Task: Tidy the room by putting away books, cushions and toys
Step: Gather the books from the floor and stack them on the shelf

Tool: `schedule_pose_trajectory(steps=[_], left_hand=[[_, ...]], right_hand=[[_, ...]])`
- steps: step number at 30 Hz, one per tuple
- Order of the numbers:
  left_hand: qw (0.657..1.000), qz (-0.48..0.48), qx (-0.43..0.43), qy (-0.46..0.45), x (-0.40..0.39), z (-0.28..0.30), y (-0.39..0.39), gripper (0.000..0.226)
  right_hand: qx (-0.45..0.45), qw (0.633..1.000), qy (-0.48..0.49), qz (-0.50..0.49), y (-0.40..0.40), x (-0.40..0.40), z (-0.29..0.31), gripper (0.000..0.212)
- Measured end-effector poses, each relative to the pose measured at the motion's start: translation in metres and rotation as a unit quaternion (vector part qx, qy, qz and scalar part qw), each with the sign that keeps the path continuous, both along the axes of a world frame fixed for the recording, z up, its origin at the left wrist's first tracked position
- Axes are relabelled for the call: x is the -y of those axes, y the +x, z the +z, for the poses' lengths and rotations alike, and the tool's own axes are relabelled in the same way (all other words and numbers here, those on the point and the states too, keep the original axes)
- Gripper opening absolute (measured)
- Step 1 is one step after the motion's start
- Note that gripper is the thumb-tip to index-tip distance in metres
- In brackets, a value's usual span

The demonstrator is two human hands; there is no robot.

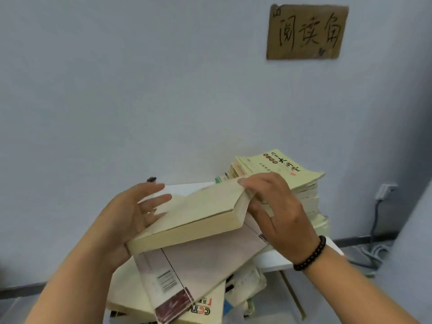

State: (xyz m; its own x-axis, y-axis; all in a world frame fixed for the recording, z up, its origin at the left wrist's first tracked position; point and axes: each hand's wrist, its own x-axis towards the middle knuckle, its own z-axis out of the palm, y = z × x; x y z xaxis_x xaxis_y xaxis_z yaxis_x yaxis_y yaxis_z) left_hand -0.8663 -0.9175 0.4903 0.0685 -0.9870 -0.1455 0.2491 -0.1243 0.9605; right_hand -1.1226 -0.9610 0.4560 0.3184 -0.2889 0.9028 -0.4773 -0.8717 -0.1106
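Note:
A thick cream-coloured book (198,213) is held tilted above a small white table (275,258). My right hand (280,216) grips its right end, thumb on the cover and fingers curled under the page edge. My left hand (131,213) supports the book's left edge with straight, spread fingers. Beneath it lies a pale pink book (210,265) with a barcode, on top of a cream book (131,293) with orange lettering. A stack of yellow-green books (294,176) stands behind on the table's right.
The table stands against a pale blue wall with a brown cardboard sign (306,31). A white cloth bag (247,286) hangs below the table. A wall socket with a grey cable (376,206) is at the right, near the floor.

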Motion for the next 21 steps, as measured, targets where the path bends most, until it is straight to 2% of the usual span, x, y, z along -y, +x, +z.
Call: schedule_pose_trajectory(steps=[1, 2, 4, 6, 8, 9, 11, 12, 14, 16, 18, 21], left_hand=[[0.999, -0.033, 0.009, 0.026, 0.004, -0.004, 0.002, 0.048], [0.996, -0.078, 0.028, 0.014, -0.004, -0.01, 0.005, 0.051], [0.998, 0.002, -0.045, 0.033, -0.008, -0.023, 0.015, 0.043], [0.997, -0.017, -0.067, 0.016, 0.009, -0.029, 0.029, 0.038], [0.998, -0.045, 0.014, -0.05, 0.01, -0.02, 0.03, 0.049], [0.998, -0.031, -0.006, -0.058, 0.014, -0.015, 0.026, 0.05], [0.988, 0.009, -0.063, -0.143, 0.008, -0.005, 0.019, 0.026], [0.983, 0.055, -0.064, -0.164, 0.008, -0.001, 0.013, 0.025], [0.973, 0.129, 0.001, -0.189, 0.017, 0.001, 0.007, 0.032], [0.955, 0.17, 0.123, -0.209, 0.02, -0.005, 0.001, 0.029], [0.939, 0.163, 0.203, -0.226, 0.02, -0.011, -0.006, 0.046], [0.933, 0.134, 0.192, -0.274, 0.021, -0.011, -0.017, 0.078]], right_hand=[[-0.002, 1.0, 0.006, 0.006, 0.003, 0.002, -0.003, 0.031], [-0.001, 1.0, 0.01, 0.006, 0.006, 0.004, -0.004, 0.036], [-0.005, 1.0, 0.02, 0.002, 0.01, 0.008, -0.005, 0.043], [-0.017, 0.999, 0.03, -0.001, 0.011, 0.013, -0.006, 0.042], [-0.034, 0.999, 0.037, -0.002, 0.01, 0.02, -0.011, 0.034], [-0.03, 0.999, 0.039, -0.007, 0.012, 0.023, -0.011, 0.03], [0.017, 0.999, 0.032, -0.029, 0.019, 0.027, -0.007, 0.038], [0.044, 0.998, 0.019, -0.037, 0.023, 0.028, -0.004, 0.041], [0.108, 0.993, -0.006, -0.051, 0.03, 0.029, 0.007, 0.021], [0.192, 0.98, 0.022, -0.039, 0.035, 0.028, 0.016, 0.006], [0.283, 0.954, 0.099, 0.016, 0.039, 0.022, 0.028, 0.006], [0.376, 0.898, 0.196, 0.116, 0.043, 0.012, 0.049, 0.015]])
